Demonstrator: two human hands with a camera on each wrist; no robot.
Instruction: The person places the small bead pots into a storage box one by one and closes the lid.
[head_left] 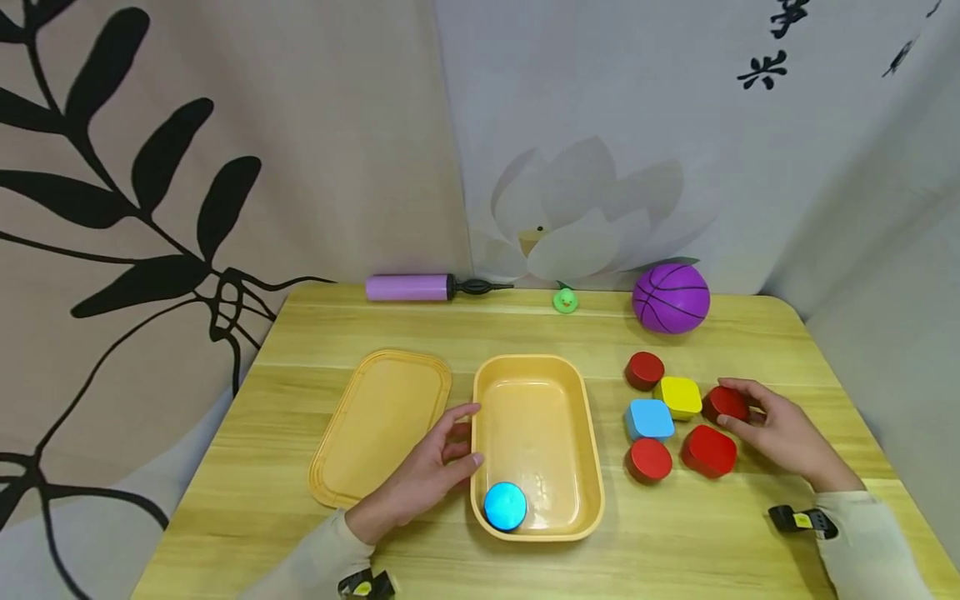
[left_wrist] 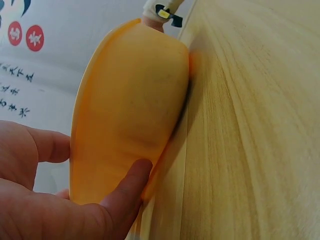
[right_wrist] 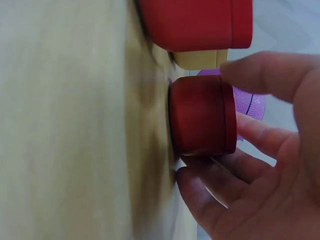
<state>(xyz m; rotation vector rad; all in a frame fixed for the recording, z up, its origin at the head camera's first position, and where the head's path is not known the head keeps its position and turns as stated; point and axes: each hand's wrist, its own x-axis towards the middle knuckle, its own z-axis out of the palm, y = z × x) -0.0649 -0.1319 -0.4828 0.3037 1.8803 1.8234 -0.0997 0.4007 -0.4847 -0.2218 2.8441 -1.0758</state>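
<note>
Rightward of the glossy oblong tray (head_left: 536,417), its length pointing forward, the right hand (head_left: 783,429) grips an upright red cylinder (head_left: 722,404); the left hand (head_left: 420,477) loosely touches the tray.

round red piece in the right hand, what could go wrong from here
The right hand could bump the yellow piece or the squarish red piece, both close to the round red piece its fingers curl round. The tray might shift if the left hand at its side pushes, and the round blue piece in its corner could slide.
</note>
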